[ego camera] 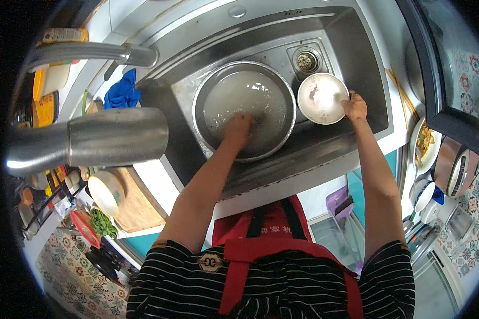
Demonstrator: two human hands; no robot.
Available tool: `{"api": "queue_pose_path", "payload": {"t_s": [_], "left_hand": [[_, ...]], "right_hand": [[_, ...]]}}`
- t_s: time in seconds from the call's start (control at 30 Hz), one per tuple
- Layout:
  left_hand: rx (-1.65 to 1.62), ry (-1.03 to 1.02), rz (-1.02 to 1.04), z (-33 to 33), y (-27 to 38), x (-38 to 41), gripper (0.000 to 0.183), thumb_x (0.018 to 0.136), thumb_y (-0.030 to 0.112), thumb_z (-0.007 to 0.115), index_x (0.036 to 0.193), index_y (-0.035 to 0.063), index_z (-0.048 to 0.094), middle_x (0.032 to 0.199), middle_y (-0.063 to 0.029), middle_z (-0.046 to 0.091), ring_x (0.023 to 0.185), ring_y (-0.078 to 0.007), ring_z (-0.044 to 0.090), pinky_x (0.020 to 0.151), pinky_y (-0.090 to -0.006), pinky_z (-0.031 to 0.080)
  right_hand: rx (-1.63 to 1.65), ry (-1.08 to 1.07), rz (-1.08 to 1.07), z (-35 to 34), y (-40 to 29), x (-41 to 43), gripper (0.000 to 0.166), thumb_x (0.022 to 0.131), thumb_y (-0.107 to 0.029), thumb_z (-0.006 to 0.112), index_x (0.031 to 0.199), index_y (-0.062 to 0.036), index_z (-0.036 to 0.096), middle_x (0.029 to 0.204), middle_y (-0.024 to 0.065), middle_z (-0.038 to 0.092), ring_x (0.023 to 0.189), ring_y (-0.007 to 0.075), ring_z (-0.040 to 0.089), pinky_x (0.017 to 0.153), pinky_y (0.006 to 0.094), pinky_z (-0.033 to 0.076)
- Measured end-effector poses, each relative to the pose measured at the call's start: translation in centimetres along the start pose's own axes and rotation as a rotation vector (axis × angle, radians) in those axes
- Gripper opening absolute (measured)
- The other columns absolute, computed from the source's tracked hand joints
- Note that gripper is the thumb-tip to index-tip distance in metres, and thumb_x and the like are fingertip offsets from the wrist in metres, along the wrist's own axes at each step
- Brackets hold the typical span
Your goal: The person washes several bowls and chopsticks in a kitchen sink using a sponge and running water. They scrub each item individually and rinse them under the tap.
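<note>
A round metal basin (197,103) stands in the stainless steel sink (367,83), holding cloudy greyish water (247,87). My left hand (238,129) reaches into this water; its fingers are under the surface, so whatever they touch is hidden. To the right of the basin, my right hand (355,107) grips the rim of a white bowl (322,97). The bowl's inside faces up, with a brownish patch and a bright glare in it. Just beyond the bowl is the sink drain (306,61), its strainer holding small pale bits.
A thick metal faucet (115,137) juts in from the left above the sink edge. A blue cloth (122,91) lies behind it. On the left counter are a wooden cutting board (137,201), a bowl (103,193) and leafy greens (103,224). Chopsticks (402,93) and a plate of food (425,139) sit at right.
</note>
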State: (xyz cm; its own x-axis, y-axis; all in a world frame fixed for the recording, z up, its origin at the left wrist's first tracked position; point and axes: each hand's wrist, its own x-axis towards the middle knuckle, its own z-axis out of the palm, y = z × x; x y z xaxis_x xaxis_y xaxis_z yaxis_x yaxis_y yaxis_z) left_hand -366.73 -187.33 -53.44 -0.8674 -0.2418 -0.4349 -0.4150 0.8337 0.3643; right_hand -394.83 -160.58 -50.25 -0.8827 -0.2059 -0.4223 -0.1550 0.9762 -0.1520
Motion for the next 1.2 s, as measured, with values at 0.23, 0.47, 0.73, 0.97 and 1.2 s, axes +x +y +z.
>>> {"api": "queue_pose_path", "payload": {"t_s": [0.23,0.47,0.73,0.97,1.2], "left_hand": [[-0.938,-0.185,-0.291,-0.7,-1.9,0.4,0.025,0.071,0.019,0.074,0.087,0.0079,0.058,0.076,-0.0048,0.060,0.069,-0.0195,0.058,0.065,-0.0344,0.047],[-1.562,-0.017,-0.371,-5.8,2.7,-2.0,0.040,0.083,0.021,0.064,0.118,0.0105,0.048,0.092,-0.0007,0.057,0.080,-0.0114,0.053,0.067,-0.0290,0.044],[-1.299,0.648,-0.145,-7.1,2.1,-3.2,0.040,0.090,0.021,0.053,0.128,0.0108,0.045,0.121,-0.0095,0.049,0.104,-0.0201,0.052,0.089,-0.0323,0.042],[-0.721,0.398,0.018,-7.7,1.2,1.8,0.020,0.084,0.018,0.056,0.100,0.0115,0.067,0.112,-0.0139,0.057,0.090,-0.0276,0.061,0.078,-0.0338,0.049],[-1.280,-0.653,-0.588,-5.7,-3.8,8.0,0.027,0.080,0.032,0.057,0.087,0.0079,0.067,0.085,-0.0078,0.066,0.075,-0.0223,0.062,0.067,-0.0355,0.049]], "right_hand": [[0.000,0.242,-0.168,-2.9,-3.9,-3.3,0.038,0.081,-0.035,0.061,0.109,-0.0084,0.056,0.104,0.0154,0.062,0.094,0.0291,0.062,0.080,0.0402,0.048],[0.989,-0.573,-0.035,4.8,-16.4,-14.1,0.056,0.088,-0.048,0.050,0.122,-0.0039,0.047,0.108,0.0136,0.059,0.095,0.0247,0.059,0.082,0.0358,0.045],[1.377,-0.838,0.235,4.7,-20.6,-15.9,0.050,0.081,-0.035,0.066,0.119,-0.0075,0.049,0.105,0.0053,0.057,0.088,0.0138,0.057,0.064,0.0298,0.050],[0.779,-0.697,-0.083,4.3,-19.5,-15.8,0.049,0.075,-0.028,0.068,0.114,-0.0046,0.051,0.083,0.0096,0.062,0.073,0.0174,0.061,0.060,0.0304,0.048],[0.400,-0.460,-0.385,8.8,-16.6,-12.8,0.057,0.068,-0.026,0.071,0.117,-0.0052,0.050,0.102,0.0169,0.062,0.092,0.0319,0.061,0.079,0.0396,0.048]]}}
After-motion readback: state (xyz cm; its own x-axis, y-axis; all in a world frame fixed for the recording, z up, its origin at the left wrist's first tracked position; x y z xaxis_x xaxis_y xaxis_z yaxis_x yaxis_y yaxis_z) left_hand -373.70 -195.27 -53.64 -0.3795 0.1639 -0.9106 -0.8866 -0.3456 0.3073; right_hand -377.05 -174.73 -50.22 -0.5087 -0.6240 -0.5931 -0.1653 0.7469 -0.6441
